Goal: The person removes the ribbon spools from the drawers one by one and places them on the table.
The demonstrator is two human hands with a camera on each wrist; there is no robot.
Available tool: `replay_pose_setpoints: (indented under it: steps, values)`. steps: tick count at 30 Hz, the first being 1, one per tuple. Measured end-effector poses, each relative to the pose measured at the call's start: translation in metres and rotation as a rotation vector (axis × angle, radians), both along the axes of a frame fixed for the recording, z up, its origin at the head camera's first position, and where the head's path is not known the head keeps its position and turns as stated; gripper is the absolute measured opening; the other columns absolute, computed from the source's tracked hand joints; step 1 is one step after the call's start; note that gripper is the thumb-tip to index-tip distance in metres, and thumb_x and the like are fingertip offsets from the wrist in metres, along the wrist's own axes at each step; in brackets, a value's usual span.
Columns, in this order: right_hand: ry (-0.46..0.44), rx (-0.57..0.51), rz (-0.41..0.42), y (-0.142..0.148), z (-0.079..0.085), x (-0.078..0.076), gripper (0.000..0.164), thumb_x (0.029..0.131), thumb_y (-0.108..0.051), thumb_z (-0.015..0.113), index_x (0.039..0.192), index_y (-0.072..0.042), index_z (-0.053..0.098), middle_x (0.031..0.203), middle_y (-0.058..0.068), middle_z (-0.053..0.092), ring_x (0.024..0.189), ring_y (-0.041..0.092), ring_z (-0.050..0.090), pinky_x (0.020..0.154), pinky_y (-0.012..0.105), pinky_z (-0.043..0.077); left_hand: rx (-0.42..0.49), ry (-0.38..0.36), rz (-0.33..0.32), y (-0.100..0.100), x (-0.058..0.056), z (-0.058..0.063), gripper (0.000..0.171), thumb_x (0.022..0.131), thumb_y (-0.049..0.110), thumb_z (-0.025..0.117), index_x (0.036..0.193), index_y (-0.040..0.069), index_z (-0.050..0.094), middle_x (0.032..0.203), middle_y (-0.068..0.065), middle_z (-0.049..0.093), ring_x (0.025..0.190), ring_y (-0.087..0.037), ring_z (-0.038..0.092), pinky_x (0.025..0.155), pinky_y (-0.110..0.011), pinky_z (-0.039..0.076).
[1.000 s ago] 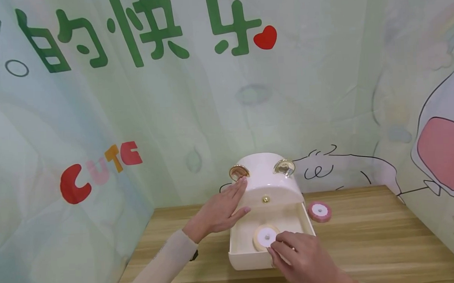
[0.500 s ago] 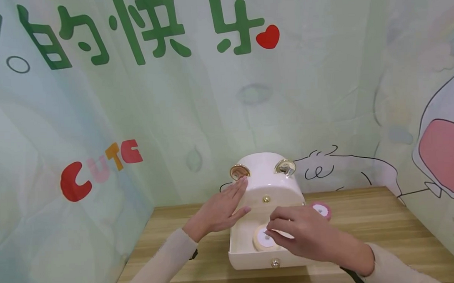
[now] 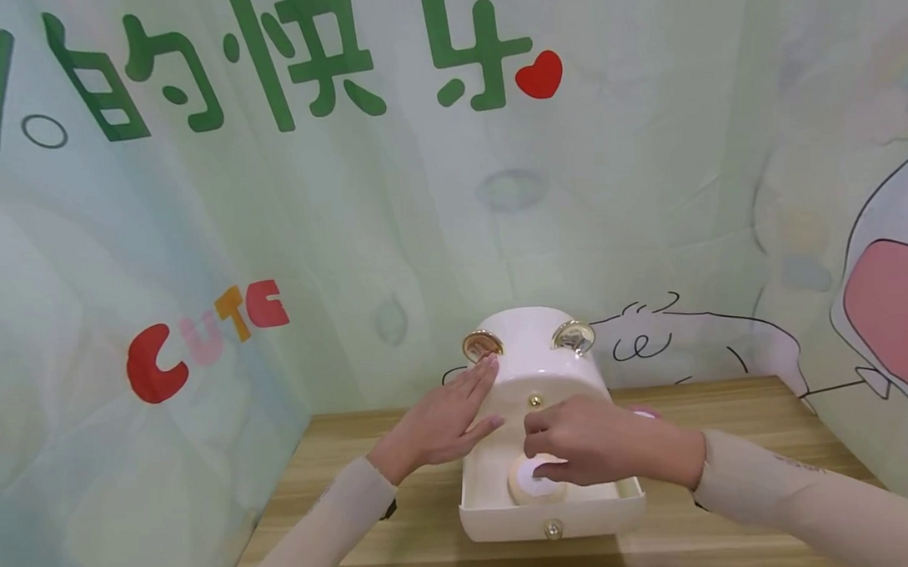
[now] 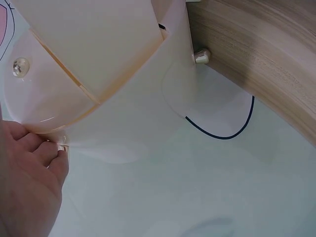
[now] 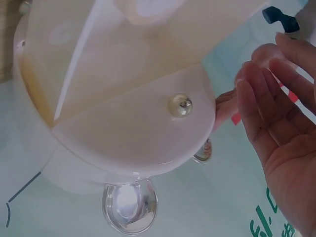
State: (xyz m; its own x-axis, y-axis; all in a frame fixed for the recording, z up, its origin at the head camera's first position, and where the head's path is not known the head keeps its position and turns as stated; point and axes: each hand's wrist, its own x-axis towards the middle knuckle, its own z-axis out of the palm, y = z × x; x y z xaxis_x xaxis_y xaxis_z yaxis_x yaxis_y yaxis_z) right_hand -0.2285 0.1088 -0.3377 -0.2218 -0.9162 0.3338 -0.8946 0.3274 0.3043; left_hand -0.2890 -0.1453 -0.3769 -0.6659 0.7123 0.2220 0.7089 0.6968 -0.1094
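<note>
A white storage box (image 3: 534, 339) with two round gold ears stands with its lower drawer (image 3: 507, 522) pulled out. Inside the drawer lies a cream ribbon roll (image 3: 523, 485) with a white disc face. My left hand (image 3: 445, 421) rests on the box's left side, fingers extended up to the left ear; in the left wrist view the left hand (image 4: 34, 177) touches the curved edge by that ear. Above the drawer hovers my right hand (image 3: 590, 441), overlapping part of the roll. The right wrist view has the right hand (image 5: 286, 133) with loosely bent fingers and nothing between them.
A pink ribbon roll (image 3: 644, 412) lies on the wooden table (image 3: 760, 440) right of the box, mostly hidden by my right hand. Gold knobs sit on the upper front (image 3: 535, 401) and on the drawer. A printed cloth backdrop (image 3: 392, 235) hangs close behind.
My right hand has moved off the cream roll's edge, up and leftward over the drawer, its forearm swinging in from the right. The roll and the left hand stay put.
</note>
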Motion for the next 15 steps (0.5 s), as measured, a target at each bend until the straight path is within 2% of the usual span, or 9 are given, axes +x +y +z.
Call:
replay_pose_setpoints:
  steps: [4,9,15]
  values:
    - [-0.088,0.144,-0.056,-0.004,-0.004,-0.009,0.023,0.081,-0.042,0.076,0.086,-0.023,0.067,0.081,-0.011,0.061,0.065,0.005,0.057,0.056,0.021,0.046,-0.005,-0.006,0.003,0.001,0.001,0.000,0.077,0.103,0.058,0.027,0.159,0.008,0.009,0.167,-0.005,0.013,0.154,-0.018,0.019,0.121,-0.036,0.032]
    - [-0.241,0.247,-0.094,-0.011,-0.005,-0.018,0.035,0.076,-0.043,0.081,0.099,-0.020,0.070,0.088,-0.008,0.066,0.071,0.004,0.059,0.060,0.021,0.047,-0.001,-0.013,0.004,0.001,0.001,-0.001,0.077,0.103,0.058,0.028,0.159,0.008,0.009,0.167,-0.005,0.013,0.154,-0.018,0.019,0.121,-0.037,0.032]
    - [-0.283,0.308,-0.104,-0.022,-0.010,-0.030,0.044,0.073,-0.044,0.082,0.107,-0.019,0.070,0.094,-0.004,0.071,0.076,0.005,0.062,0.068,0.021,0.051,0.000,-0.003,-0.002,0.002,-0.002,0.000,0.076,0.104,0.056,0.029,0.159,0.007,0.009,0.167,-0.006,0.012,0.154,-0.019,0.019,0.121,-0.037,0.031]
